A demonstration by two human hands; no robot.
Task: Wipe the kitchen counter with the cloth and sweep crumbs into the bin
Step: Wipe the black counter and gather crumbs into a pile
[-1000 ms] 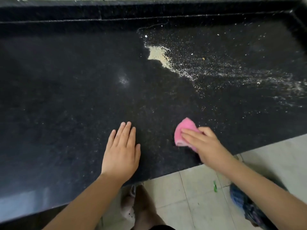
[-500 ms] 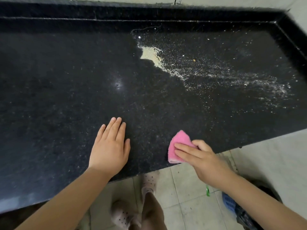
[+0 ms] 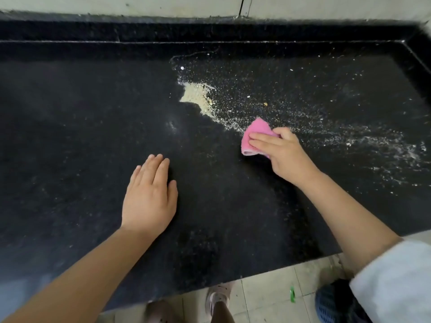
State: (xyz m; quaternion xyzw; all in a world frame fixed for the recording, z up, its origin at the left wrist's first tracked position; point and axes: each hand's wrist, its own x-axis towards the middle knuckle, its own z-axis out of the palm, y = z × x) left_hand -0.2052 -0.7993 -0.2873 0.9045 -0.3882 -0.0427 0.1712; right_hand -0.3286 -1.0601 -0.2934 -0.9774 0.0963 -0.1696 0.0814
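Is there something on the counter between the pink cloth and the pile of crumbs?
Nothing visible. Only bare black stone counter and a thin crumb trail lie between the folded pink cloth and the pale crumb pile.

Pale wall (image 3: 140,5) behind; light tiled floor (image 3: 263,297) below.

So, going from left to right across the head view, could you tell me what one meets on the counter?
Left hand resting flat on the counter → heap of crumbs → pink cloth → right hand holding it → thin scatter of crumbs.
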